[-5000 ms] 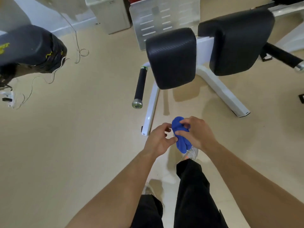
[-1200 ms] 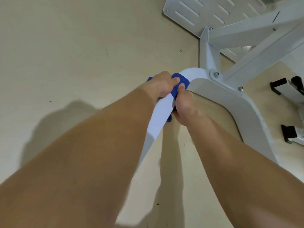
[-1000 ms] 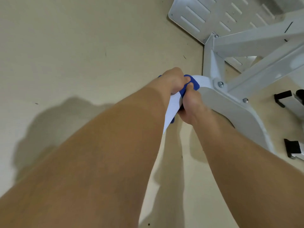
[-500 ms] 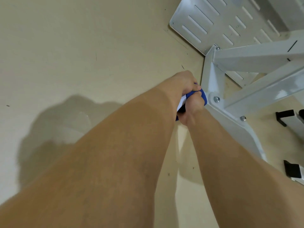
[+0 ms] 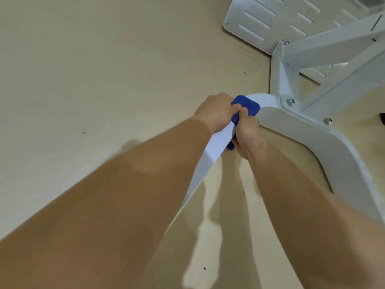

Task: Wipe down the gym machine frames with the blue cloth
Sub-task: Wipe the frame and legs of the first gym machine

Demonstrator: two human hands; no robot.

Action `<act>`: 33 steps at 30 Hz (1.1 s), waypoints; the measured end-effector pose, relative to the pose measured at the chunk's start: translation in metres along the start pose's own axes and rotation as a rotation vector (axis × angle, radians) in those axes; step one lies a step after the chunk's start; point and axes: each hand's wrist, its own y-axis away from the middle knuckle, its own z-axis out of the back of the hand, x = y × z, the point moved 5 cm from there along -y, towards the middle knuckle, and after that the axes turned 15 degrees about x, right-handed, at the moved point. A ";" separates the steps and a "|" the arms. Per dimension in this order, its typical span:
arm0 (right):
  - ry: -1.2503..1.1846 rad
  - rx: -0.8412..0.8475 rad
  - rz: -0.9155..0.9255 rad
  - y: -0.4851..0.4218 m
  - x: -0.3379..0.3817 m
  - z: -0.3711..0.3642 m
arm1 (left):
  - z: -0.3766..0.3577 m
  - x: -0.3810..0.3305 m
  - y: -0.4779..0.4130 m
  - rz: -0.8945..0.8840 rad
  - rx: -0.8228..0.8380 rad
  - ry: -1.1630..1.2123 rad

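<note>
Left hand (image 5: 214,110) and right hand (image 5: 246,135) tight together round blue cloth (image 5: 249,104), crosswise over near-to-far white frame bar (image 5: 217,143)

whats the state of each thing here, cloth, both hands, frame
cloth, wrapped over the frame tube, gripped from both sides
left hand, curled round the cloth
right hand, curled round the cloth
frame, white, bolted together
bolts, seated in the frame

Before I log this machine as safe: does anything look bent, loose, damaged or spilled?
Nothing stands out. The white frame looks intact, both bolts are present, and the blue cloth is wrapped over its curved bar, gripped by the left hand and right hand.
</note>
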 end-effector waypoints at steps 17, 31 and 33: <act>0.002 0.134 0.037 0.120 -0.046 -0.079 | -0.008 0.044 0.144 -0.014 0.049 0.059; -0.016 0.092 0.077 0.196 -0.066 -0.128 | -0.010 0.061 0.237 0.007 0.077 0.030; -0.012 0.083 0.028 0.234 -0.082 -0.153 | -0.012 0.072 0.284 0.056 0.098 0.009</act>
